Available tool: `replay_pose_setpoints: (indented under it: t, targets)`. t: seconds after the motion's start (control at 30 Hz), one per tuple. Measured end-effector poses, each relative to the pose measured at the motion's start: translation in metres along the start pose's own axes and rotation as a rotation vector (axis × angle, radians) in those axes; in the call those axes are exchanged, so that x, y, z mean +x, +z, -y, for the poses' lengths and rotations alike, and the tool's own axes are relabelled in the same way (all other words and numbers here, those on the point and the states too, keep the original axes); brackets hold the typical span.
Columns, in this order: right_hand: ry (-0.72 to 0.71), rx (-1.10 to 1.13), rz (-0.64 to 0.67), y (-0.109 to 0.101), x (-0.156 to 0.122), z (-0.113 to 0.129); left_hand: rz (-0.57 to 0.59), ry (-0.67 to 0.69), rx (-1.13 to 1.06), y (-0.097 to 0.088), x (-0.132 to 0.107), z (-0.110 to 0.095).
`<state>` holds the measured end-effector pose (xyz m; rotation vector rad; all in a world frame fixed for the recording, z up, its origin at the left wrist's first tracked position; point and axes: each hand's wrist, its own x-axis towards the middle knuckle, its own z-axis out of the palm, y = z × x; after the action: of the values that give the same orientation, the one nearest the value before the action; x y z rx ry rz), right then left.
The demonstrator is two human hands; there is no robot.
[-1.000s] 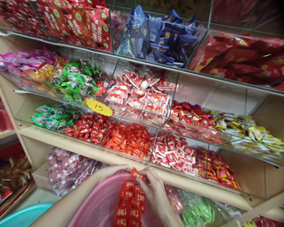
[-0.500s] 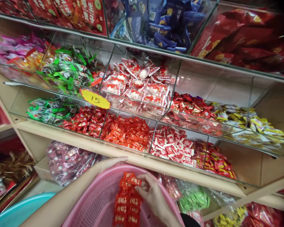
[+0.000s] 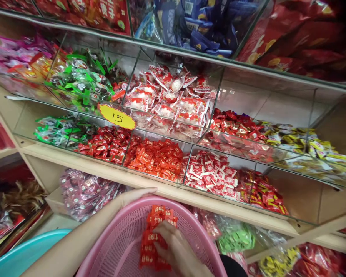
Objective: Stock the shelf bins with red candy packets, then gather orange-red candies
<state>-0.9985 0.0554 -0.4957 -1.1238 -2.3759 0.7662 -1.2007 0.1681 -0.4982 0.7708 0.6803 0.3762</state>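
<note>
A pink perforated plastic basket [image 3: 115, 246] fills the bottom middle of the view. Red-orange wrapped candies [image 3: 148, 248] with pale printed characters lie in it, set out in rows of two or so. Over their right side is my right hand [image 3: 175, 246], fingers bent and somewhat apart, slightly blurred. Its fingertips touch or hover just above the wrappers; nothing is clearly gripped. My left forearm curves round the basket's left side. At the far rim, my left hand [image 3: 137, 195] lies with its fingers stretched out between the basket and the wooden shelf edge.
Above the basket, clear bins hold similar red-orange candies [image 3: 157, 157], red-and-white candies [image 3: 210, 173] and white-and-red packets [image 3: 170, 100]. A yellow price tag [image 3: 117, 116] reads 15. A turquoise tub [image 3: 31, 246] stands lower left. Bagged green sweets [image 3: 238, 238] lie under the shelf.
My right hand has moved left and over the candies from their right edge. A candy at the upper right of the rows has shifted slightly. My left hand stays at the rim.
</note>
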Motion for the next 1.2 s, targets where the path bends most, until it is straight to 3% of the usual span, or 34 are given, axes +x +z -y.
replay_pose_setpoints:
  t: [0.57, 0.9, 1.2]
  targets:
    - [0.031, -0.555, -0.036, 0.015, 0.007, -0.002, 0.017, -0.017, -0.002, 0.005, -0.003, -0.002]
    - [0.061, -0.415, -0.055, -0.005, -0.002, -0.009, 0.028, 0.014, -0.024, -0.013, 0.006, 0.008]
    - [0.084, -0.366, -0.001, -0.009, -0.006, -0.010, 0.003, 0.008, 0.009, 0.003, -0.002, -0.001]
